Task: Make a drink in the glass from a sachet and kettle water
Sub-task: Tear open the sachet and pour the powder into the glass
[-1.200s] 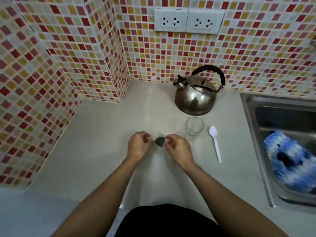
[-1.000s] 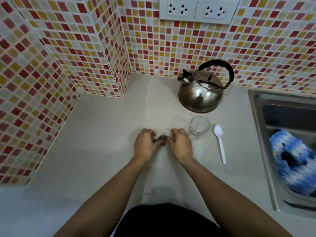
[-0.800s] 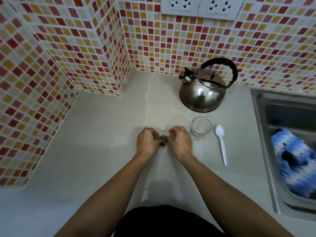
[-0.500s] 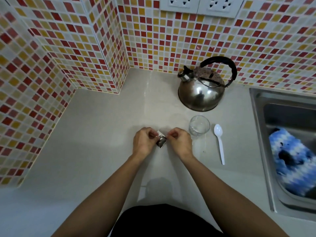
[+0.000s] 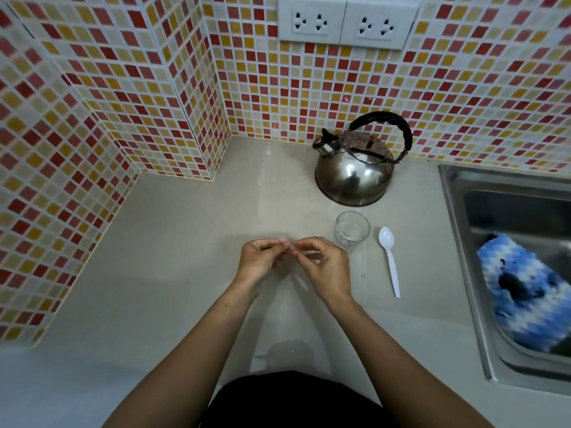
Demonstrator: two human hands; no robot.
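A pale counter [image 5: 173, 248] meets walls of red, yellow and white mosaic tiles [image 5: 309, 97]. Two white double sockets [image 5: 347, 21] sit high on the back wall. At right, a steel sink [image 5: 457, 242] holds a blue-and-white cloth [image 5: 525, 298].

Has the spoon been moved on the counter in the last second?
No. The spoon lies just right of the glass, below the kettle, as before.

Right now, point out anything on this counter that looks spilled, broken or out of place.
Nothing stands out. The steel kettle and clear glass stand upright, the white plastic spoon lies flat beside the glass, and no spill shows.
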